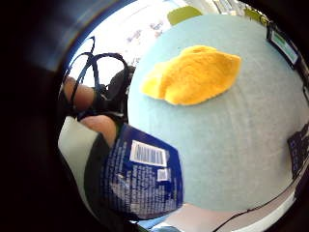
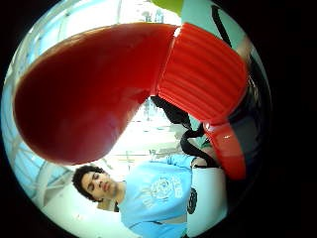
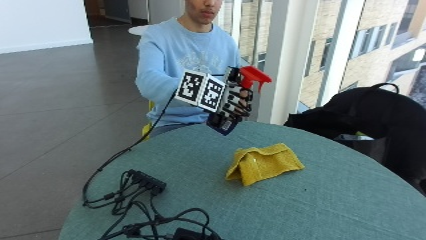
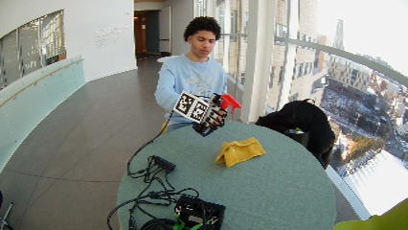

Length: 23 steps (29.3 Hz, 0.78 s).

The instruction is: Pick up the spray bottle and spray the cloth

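Currently the spray bottle [image 3: 233, 102] is lifted clear of the surface [image 3: 319, 200], gripped by the gloved right hand [image 3: 234, 99]; pickup is complete. Below and ahead of the hand lies the yellow cloth [image 3: 263, 163]; spraying it remains

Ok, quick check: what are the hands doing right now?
Right hand: fingers curled round the spray bottle, holding it up above the table.
Left hand: not visible, cannot be told.
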Motion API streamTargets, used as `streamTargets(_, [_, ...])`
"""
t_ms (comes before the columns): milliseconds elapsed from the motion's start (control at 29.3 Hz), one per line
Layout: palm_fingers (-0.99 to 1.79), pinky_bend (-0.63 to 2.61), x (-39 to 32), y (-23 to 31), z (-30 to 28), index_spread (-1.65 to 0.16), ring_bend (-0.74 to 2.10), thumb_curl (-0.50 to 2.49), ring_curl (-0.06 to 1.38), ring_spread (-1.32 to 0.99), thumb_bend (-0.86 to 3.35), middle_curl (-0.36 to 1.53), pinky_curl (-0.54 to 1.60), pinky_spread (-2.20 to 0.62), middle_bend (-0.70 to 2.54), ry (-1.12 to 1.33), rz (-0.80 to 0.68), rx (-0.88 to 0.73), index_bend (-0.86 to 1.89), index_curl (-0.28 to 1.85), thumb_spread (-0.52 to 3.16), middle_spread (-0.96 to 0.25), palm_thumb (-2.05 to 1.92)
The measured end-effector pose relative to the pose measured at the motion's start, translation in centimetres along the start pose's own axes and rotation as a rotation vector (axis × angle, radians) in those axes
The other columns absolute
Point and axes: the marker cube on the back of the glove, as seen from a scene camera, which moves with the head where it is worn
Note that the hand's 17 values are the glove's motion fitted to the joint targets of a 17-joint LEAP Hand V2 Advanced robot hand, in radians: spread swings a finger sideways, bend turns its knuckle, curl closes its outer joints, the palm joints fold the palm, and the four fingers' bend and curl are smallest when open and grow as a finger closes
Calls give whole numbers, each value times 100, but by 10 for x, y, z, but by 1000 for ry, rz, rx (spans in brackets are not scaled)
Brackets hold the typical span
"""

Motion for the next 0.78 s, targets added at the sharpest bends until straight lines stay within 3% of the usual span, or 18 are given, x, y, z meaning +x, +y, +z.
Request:
streamTargets(375, [113, 33, -53, -42, 91, -23, 50, 72, 41, -7, -3, 51, 37, 6, 34, -160, -217, 126, 14, 39, 57, -10, 99])
streamTargets(785, [111, 31, -52, -88, 183, -25, 47, 72, 40, -8, -3, 50, 37, 6, 32, -235, -292, 153, 14, 40, 59, -10, 99])
